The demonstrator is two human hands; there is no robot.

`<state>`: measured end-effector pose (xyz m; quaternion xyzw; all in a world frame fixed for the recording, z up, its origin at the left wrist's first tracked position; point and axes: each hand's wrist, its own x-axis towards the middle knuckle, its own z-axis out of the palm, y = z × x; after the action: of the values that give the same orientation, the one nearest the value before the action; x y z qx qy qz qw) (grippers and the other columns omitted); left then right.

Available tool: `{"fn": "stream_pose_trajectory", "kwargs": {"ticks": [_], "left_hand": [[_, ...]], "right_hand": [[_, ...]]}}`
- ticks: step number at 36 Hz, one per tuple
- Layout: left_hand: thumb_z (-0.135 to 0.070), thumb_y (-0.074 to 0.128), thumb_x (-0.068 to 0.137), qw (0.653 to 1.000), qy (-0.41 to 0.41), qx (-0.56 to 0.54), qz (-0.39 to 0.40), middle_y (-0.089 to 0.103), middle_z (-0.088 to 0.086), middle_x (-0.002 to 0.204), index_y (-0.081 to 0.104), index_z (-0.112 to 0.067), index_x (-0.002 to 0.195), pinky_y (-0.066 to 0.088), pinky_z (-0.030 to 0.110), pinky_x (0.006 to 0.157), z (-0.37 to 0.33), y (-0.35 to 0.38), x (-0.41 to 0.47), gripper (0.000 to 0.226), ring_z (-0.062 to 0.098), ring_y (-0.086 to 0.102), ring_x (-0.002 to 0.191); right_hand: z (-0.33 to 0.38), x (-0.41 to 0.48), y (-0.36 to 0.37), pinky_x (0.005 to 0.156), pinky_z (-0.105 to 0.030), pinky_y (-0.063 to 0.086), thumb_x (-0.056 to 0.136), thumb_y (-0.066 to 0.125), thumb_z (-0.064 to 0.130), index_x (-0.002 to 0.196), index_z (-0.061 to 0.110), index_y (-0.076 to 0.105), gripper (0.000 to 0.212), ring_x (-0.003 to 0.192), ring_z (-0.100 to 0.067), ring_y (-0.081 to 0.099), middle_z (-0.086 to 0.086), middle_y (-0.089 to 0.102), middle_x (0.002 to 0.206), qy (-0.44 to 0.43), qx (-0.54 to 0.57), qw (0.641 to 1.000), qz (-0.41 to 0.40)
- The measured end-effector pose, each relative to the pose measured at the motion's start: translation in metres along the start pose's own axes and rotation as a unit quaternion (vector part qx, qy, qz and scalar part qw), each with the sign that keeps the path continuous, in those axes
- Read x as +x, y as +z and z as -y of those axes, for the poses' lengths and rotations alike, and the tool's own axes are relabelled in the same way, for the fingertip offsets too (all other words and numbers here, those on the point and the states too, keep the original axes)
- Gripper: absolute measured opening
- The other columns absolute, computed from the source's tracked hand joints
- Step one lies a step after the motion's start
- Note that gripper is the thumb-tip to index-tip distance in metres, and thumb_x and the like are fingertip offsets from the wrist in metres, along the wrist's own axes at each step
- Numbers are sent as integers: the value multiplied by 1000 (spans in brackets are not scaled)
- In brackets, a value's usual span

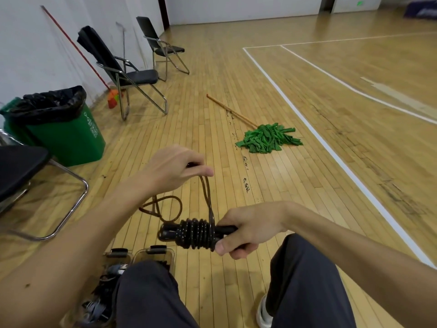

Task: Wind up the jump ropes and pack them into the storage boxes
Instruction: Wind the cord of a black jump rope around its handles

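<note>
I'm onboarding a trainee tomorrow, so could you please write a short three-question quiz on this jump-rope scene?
1. True or false: the green mop leans against the wall.
2. What does the right hand grip? A. a mop pole B. the jump rope handles C. a chair leg
3. Fill in: the loose rope runs up from the coil to the ___ hand.

Key: 1. False, it lies on the floor. 2. B. 3. Left: the left hand pinches it.

A green mop [267,138] lies on the wood floor [212,79] near white lines [307,124]. Along the wall [28,43] — a green bin [68,138], two black chairs [134,76], a leaning red-handled broom [75,47].
</note>
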<state>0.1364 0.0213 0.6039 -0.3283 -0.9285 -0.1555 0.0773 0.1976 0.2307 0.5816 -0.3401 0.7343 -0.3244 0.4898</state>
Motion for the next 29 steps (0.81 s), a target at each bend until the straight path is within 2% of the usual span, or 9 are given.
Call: {"fn": "stream_pose_trajectory", "kwargs": {"ticks": [7,9,11,13,15,17,22,26,29], "left_hand": [[-67,41,83,984,-86,-154,-22,54,-4,60,63,-13,72,39,16,53,-7,12,-9,60,6,47,51],[-50,51,94,975,-124,-184,-16,61,3,67,65,-6,81,47,20,54,20,41,-15,48,9,55,56],[-42,60,99,956,-225,-187,19,67,5,80,65,-12,91,58,35,68,64,78,-25,31,19,64,70],[-48,48,102,922,-308,-233,3,68,8,97,64,-15,103,55,50,83,67,93,-32,36,27,65,90],[-40,36,105,946,-253,-199,-45,65,7,92,64,-9,99,53,38,78,27,78,-35,42,23,62,86],[-47,32,103,941,-253,-212,-78,58,-3,76,59,-17,82,45,27,63,-11,62,-37,46,15,54,67],[-44,40,104,945,-221,-232,-71,50,-9,65,52,-30,84,36,26,55,-13,72,-49,27,4,45,55],[-41,52,101,956,-222,-190,-16,59,-9,81,56,-30,104,42,24,63,-17,64,-57,12,8,57,73],[-40,55,101,953,-234,-192,12,58,-15,106,56,-31,124,40,21,79,-18,57,-67,25,3,54,97]], "right_hand": [[24,-15,-16,56,-28,35,104,54,16,91,6,57,17,57,-14,42,2,52,65,-95,2,994,-46],[29,-17,-24,55,-26,35,103,54,16,91,6,56,16,58,-13,44,4,53,66,-110,9,992,-67],[32,-20,-31,54,-23,36,102,55,19,93,6,56,15,59,-12,44,4,54,68,-121,14,989,-90],[35,-23,-37,55,-23,36,103,55,18,89,10,55,15,59,-12,45,5,54,68,-127,19,984,-127],[35,-25,-41,56,-24,37,103,56,15,87,14,56,16,59,-11,45,5,54,67,-128,28,977,-168],[35,-23,-45,56,-23,38,102,57,15,86,14,58,16,58,-11,46,4,54,66,-118,36,970,-211],[21,-7,-56,55,-23,45,100,61,16,85,13,60,15,56,-8,51,4,58,65,-62,45,944,-321],[6,9,-58,54,-24,44,100,61,15,87,10,62,14,56,-9,50,0,57,67,-20,61,927,-369],[0,25,-59,53,-26,43,100,61,16,89,7,61,14,56,-12,50,-3,58,68,12,51,909,-414]]}}
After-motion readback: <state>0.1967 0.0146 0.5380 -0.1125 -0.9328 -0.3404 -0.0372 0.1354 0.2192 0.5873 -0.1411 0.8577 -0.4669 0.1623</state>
